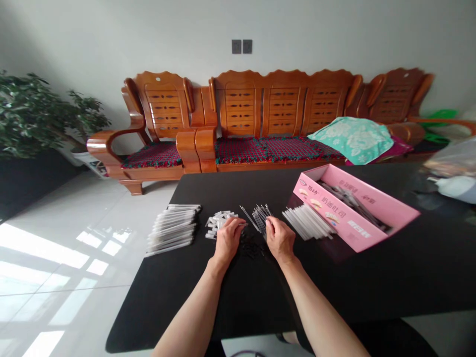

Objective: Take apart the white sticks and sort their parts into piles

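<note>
My left hand [227, 239] is closed in a pinch at the right edge of a pile of short white tubes [215, 224]; what its fingertips hold is too small to make out. Just right of a bundle of thin grey rods with dark tips, like pen refills [260, 214], my right hand [279, 240] is also pinched, and its grip hides whatever is in it. Small black pieces [253, 249] lie scattered between the hands. Long translucent white tubes [174, 228] are stacked in a row at the left. More clear tubes [308, 222] lie beyond my right hand.
A pink cardboard box [360, 218] holding dark, slender sticks stands on the black table [334, 292] at the right. Behind the table is a wooden sofa [282, 106] with a turquoise pillow [353, 139]. A translucent plastic bag [455, 158] lies at the far right.
</note>
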### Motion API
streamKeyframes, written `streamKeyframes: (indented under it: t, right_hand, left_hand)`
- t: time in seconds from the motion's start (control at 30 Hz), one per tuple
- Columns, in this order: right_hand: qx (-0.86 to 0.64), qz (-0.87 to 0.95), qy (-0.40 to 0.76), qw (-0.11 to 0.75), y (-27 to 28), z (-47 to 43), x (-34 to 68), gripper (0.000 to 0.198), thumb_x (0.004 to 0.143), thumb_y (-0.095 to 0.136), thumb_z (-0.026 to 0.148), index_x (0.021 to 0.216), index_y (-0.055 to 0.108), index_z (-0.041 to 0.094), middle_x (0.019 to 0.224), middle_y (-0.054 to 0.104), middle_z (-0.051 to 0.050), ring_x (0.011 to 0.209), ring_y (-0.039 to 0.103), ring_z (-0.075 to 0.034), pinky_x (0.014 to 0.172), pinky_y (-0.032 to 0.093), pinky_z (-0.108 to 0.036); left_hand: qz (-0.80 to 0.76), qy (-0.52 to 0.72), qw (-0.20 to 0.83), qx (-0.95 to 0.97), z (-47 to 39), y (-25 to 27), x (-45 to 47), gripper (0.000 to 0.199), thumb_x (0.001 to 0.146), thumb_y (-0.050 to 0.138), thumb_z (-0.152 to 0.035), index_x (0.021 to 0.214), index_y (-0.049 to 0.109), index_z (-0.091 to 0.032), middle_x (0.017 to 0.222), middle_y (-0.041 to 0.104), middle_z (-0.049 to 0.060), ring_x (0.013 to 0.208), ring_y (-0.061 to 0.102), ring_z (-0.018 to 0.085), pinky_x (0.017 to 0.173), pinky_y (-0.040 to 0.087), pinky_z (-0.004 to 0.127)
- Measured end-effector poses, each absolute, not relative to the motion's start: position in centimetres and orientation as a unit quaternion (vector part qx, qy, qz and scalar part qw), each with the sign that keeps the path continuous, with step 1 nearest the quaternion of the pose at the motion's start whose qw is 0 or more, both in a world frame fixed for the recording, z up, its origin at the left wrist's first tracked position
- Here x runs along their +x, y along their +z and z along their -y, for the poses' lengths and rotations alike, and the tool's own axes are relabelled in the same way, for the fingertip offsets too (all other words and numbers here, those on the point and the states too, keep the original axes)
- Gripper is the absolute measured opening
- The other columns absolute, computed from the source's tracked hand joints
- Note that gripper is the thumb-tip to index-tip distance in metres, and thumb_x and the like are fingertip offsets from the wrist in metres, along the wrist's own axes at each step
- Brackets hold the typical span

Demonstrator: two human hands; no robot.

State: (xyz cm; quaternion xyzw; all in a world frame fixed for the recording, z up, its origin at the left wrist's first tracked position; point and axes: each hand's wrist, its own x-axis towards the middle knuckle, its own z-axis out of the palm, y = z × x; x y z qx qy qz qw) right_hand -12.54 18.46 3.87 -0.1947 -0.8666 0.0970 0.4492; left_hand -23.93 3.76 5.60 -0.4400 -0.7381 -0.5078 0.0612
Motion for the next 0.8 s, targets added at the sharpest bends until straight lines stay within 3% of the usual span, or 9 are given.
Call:
streamKeyframes:
  t: [0.17,0.3,0.43,0.57,0.67,0.8]
  right_hand:
    - [-0.123,0.911,0.096,0.382,4.7,-16.2,-13.0,0.029,0.099,0.042,0.028,0.107,0.066,0.014,0.079,0.071,-0.008,0.072,0.065,-0.017,0.07,0.043,-0.026]
    - [-0.104,0.927,0.087,0.351,4.6,-15.7,-13.3,0.028,0.099,0.041,0.027,0.098,0.067,0.015,0.071,0.069,-0.006,0.067,0.063,-0.017,0.065,0.04,-0.026]
    - [-0.106,0.908,0.098,0.393,4.3,-16.1,-13.3,0.026,0.099,0.042,0.022,0.097,0.066,0.014,0.075,0.07,-0.007,0.068,0.064,-0.016,0.067,0.041,-0.026]
    - [-0.087,0.89,0.099,0.436,4.4,-16.1,-13.1,0.024,0.098,0.044,0.02,0.101,0.066,0.012,0.076,0.07,-0.008,0.069,0.064,-0.017,0.069,0.042,-0.027]
    - [-0.066,0.896,0.097,0.428,4.4,-15.9,-13.2,0.022,0.097,0.046,0.019,0.103,0.066,0.012,0.073,0.069,-0.006,0.066,0.062,-0.016,0.068,0.042,-0.027]
    - [-0.062,0.908,0.097,0.404,4.2,-15.7,-13.3,0.021,0.097,0.047,0.022,0.102,0.065,0.013,0.074,0.069,-0.006,0.066,0.061,-0.016,0.067,0.04,-0.027]
  left_hand:
    - [0.731,-0.499,0.097,-0.455,-3.6,5.6,-23.8,0.02,0.095,0.049,-0.02,0.097,0.069,-0.022,0.098,0.069,0.005,0.092,0.066,0.018,0.082,0.052,0.03]
    - [0.723,-0.503,0.095,-0.465,-4.1,5.6,-23.3,0.021,0.095,0.049,-0.02,0.099,0.069,-0.022,0.102,0.068,0.006,0.094,0.066,0.018,0.083,0.053,0.03]
    - [0.728,-0.562,0.084,-0.383,-3.9,5.9,-23.0,0.019,0.091,0.056,-0.026,0.105,0.068,-0.022,0.105,0.067,0.007,0.077,0.066,0.016,0.071,0.054,0.028]
    - [0.712,-0.644,-0.06,-0.273,-3.9,5.9,-23.4,0.027,0.087,0.061,-0.043,0.084,0.069,-0.017,0.06,0.061,0.001,0.042,0.051,0.009,0.041,0.041,0.02]
    - [0.613,-0.732,-0.193,-0.227,-4.3,5.5,-23.8,0.039,0.083,0.063,-0.051,0.09,0.068,-0.013,0.065,0.064,0.003,0.044,0.055,0.01,0.037,0.04,0.019]
    - [0.534,-0.793,-0.235,-0.175,-4.7,5.1,-24.1,0.044,0.075,0.072,-0.051,0.088,0.066,-0.01,0.064,0.064,0.003,0.052,0.062,0.012,0.044,0.049,0.019]
